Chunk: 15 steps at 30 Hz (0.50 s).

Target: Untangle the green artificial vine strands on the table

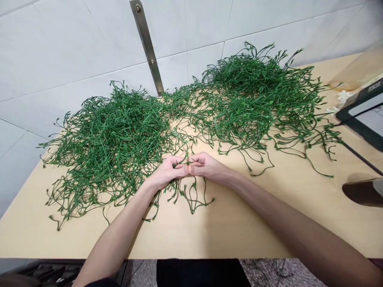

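Observation:
My left hand [166,172] and my right hand [211,169] meet at the middle of the table, thumbs nearly touching. Both are closed in a pinch on a thin green plastic stem [187,151], part of which sticks up above the fingers; the fingertips hide the rest. Several loose stems [193,201] lie on the table just below my hands. A thick tangled pile of green stems [110,139] spreads beside and behind my left hand. Another tangled pile [254,95] lies farther back to the right, against the wall, joined to the first by scattered stems.
The wooden table [254,231] meets a tiled wall [89,36] with a metal strip [146,46] bolted on. At right are a dark-framed device [345,113] with a cable [362,159], a dark brown object [359,193], small white pieces [344,95] and a clear plastic sheet or bag [356,73].

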Available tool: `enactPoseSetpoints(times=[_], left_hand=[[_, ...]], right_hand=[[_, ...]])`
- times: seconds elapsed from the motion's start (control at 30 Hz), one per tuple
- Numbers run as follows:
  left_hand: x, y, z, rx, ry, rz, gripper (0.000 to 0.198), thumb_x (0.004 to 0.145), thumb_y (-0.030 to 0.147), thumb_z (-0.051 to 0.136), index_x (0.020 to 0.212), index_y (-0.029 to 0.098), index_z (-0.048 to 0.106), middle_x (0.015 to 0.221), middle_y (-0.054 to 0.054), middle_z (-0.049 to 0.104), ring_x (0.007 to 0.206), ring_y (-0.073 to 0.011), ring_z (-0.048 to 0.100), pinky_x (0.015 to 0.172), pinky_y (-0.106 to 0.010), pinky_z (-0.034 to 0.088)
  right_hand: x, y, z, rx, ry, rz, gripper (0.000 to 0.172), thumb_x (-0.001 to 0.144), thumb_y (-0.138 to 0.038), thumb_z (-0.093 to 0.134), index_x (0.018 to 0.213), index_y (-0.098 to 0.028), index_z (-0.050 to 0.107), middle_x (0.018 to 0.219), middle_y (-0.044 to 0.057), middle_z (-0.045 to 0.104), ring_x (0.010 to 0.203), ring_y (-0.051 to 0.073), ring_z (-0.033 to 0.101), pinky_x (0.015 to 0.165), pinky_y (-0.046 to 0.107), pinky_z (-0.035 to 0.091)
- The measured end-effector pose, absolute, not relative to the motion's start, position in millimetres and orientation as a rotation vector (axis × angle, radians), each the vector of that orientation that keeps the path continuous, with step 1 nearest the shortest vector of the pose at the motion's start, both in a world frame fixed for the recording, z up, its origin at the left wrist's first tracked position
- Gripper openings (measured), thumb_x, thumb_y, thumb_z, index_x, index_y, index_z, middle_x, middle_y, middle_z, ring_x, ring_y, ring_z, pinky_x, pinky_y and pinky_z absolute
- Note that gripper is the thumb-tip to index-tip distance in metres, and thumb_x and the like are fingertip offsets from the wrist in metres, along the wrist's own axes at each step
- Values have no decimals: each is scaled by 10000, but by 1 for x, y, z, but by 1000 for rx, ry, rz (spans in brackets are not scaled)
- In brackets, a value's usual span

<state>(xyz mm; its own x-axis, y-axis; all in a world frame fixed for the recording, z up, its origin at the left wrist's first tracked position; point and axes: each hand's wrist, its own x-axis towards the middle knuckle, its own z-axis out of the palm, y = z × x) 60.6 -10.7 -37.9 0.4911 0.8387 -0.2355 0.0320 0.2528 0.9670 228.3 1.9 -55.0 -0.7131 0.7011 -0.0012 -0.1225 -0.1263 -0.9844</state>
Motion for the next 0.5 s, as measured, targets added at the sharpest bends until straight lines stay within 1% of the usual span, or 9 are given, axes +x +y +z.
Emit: enactPoseSetpoints(times=[0.17, 0.23, 0.3, 0.37, 0.43, 0.5], left_hand=[[68, -12, -33, 1088, 950, 704, 549, 420, 429, 893, 446, 139, 428, 470, 92, 259, 472, -23, 222, 481, -196, 172], [68, -12, -31, 1052, 977, 722, 604, 362, 394, 912, 432, 151, 364, 466, 101, 236, 461, -14, 211, 468, -187, 172], [67, -11, -31, 1013, 1035, 798, 693, 355, 391, 915, 439, 172, 263, 465, 109, 207, 446, -7, 195, 450, -180, 169], [64, -9, -30, 984, 1111, 927, 756, 383, 397, 912, 472, 185, 192, 470, 114, 192, 436, -1, 182, 436, -171, 164], [61, -6, -30, 976, 1130, 1000, 762, 401, 390, 916, 500, 185, 189, 474, 115, 212, 433, 2, 189, 430, -161, 168], [59, -4, -31, 983, 1068, 983, 688, 423, 409, 916, 512, 171, 276, 476, 109, 271, 429, 3, 211, 427, -154, 177]], right_hand=[[224, 2, -57, -700, -1510, 1852, 677, 591, -661, 761, 543, -207, 262, 571, -91, 190, 547, 57, 179, 527, 246, 117], [222, 1, -59, -707, -1511, 1832, 683, 590, -649, 769, 529, -207, 253, 556, -95, 183, 534, 54, 163, 524, 251, 108], [221, 2, -63, -726, -1451, 1753, 692, 626, -616, 767, 517, -211, 218, 535, -99, 168, 518, 50, 138, 513, 258, 98], [222, 3, -67, -743, -1354, 1639, 714, 652, -559, 780, 515, -216, 169, 517, -103, 148, 504, 47, 125, 499, 259, 109], [224, 5, -69, -749, -1330, 1593, 722, 630, -496, 819, 523, -217, 163, 510, -107, 154, 491, 43, 142, 486, 253, 137], [226, 6, -68, -752, -1383, 1622, 642, 620, -475, 834, 522, -207, 258, 504, -101, 234, 480, 45, 210, 478, 243, 179]])
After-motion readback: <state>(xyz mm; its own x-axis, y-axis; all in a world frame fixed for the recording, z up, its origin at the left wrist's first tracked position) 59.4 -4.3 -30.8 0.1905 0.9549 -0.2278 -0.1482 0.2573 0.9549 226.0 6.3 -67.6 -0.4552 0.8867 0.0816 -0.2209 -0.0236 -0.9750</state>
